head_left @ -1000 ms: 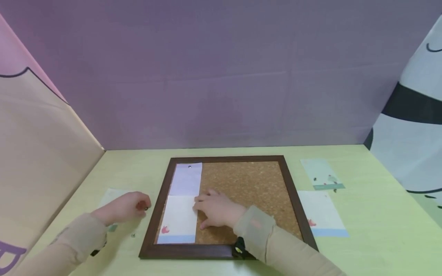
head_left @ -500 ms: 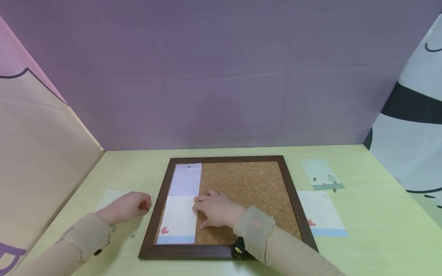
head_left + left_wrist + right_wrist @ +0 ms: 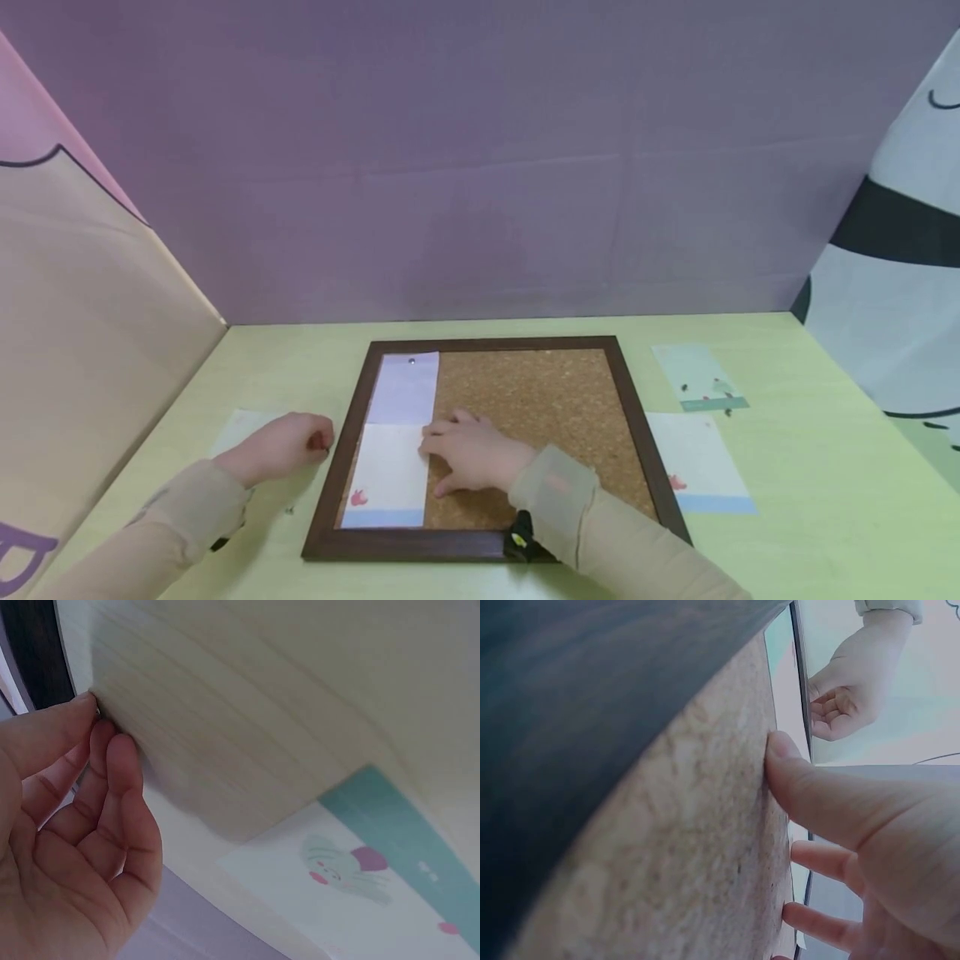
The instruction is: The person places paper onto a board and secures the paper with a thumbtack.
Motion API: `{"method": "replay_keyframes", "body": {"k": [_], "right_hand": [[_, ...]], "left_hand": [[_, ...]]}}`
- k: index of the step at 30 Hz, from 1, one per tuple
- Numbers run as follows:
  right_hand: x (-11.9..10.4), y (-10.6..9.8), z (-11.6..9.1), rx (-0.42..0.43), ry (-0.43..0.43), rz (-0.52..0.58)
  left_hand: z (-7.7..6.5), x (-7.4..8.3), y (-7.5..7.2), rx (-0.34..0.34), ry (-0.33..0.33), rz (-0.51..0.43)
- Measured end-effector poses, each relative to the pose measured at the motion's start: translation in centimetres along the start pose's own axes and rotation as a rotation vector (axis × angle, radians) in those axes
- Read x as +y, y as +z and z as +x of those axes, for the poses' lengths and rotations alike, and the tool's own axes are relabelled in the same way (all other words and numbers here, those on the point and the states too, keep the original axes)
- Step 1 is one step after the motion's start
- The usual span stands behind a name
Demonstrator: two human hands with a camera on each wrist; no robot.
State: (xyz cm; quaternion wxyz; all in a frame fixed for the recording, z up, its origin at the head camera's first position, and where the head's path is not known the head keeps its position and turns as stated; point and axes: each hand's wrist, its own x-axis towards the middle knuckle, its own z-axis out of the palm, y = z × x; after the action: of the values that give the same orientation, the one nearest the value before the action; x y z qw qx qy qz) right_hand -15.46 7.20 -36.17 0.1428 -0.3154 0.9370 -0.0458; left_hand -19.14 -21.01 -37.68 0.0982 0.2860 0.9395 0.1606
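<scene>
Just left of the framed corkboard [image 3: 525, 392], my left hand [image 3: 281, 447] pinches a small dark pin [image 3: 98, 712] between thumb and fingertips; little of the pin shows. My right hand [image 3: 476, 454] lies over the cork with fingers spread, its fingertips at the right edge of a white sheet [image 3: 390, 471] with a red figure and a blue bottom band. That sheet meets a lilac sheet [image 3: 405, 387] above it, which has a metallic pin [image 3: 412, 362] near its top. In the right wrist view the thumb [image 3: 784, 746] touches the board beside the paper edge.
Partly behind the left hand lies a sheet with a green band [image 3: 375, 795]. A loose pin [image 3: 289, 511] rests on the table nearby. Right of the board are a green-banded sheet [image 3: 697, 375], with small dark pins by it, and a blue-banded sheet [image 3: 701, 467].
My left hand has shifted slightly right, closer to the board's frame, still pinching the pin. The right hand and the sheets have stayed where they were.
</scene>
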Motion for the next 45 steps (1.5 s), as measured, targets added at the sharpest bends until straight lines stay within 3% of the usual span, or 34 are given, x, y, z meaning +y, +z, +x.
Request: {"method": "replay_keyframes", "body": {"k": [15, 20, 22, 27, 29, 38, 45], "right_hand": [[0.2, 0.1, 0.1, -0.009, -0.001, 0.009], [0.2, 0.2, 0.1, -0.014, 0.0, 0.019], [0.2, 0.1, 0.0, -0.013, 0.001, 0.022], [0.2, 0.1, -0.1, -0.01, 0.002, 0.022], [0.2, 0.1, -0.1, -0.009, 0.0, 0.021], [0.2, -0.2, -0.2, -0.007, -0.007, 0.025], [0.3, -0.1, -0.1, -0.013, -0.008, 0.04]], "left_hand": [[0.5, -0.2, 0.6, 0.017, 0.013, -0.006], [0.5, -0.2, 0.7, 0.078, 0.016, -0.023], [0.5, -0.1, 0.6, 0.103, -0.008, -0.09], [0.5, 0.2, 0.0, 0.112, -0.122, -0.363], [0.5, 0.2, -0.2, 0.119, -0.153, -0.415], [0.4, -0.1, -0.2, 0.113, -0.191, -0.451], [0.4, -0.1, -0.4, 0.086, -0.233, -0.382]]}}
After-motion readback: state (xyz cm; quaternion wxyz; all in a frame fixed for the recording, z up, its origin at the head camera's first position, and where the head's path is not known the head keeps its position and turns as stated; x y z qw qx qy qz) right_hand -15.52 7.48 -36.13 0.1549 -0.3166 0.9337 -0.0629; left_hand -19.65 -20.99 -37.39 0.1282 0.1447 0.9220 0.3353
